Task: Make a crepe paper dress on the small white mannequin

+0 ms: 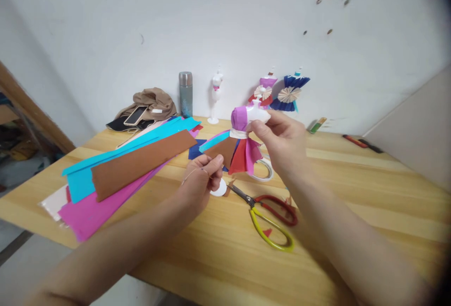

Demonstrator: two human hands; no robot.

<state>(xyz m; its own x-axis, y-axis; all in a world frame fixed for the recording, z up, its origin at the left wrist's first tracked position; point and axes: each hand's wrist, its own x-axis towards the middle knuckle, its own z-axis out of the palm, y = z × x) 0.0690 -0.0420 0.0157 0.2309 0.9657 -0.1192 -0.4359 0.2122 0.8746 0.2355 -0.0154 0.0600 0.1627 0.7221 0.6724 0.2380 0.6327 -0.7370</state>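
Note:
My right hand [282,144] is closed on the upper body of a small white mannequin [255,114] wrapped in purple paper, held above the table. A skirt of paper strips hangs from its waist: red and pink strips [244,157]. My left hand [204,176] pinches a brown paper strip [221,151] with a blue edge at the skirt's left side. A thin thread runs over that hand's wrist. The mannequin's white round base [220,188] shows just below my left fingers.
Scissors with red and yellow handles [268,214] lie on the wooden table [369,193]. Long crepe paper sheets, brown [141,162], blue and pink, lie at left. A tape roll [264,169], metal bottle [185,93], bare mannequin [215,94], two dressed mannequins [278,92], a bag with a phone [146,108] stand behind.

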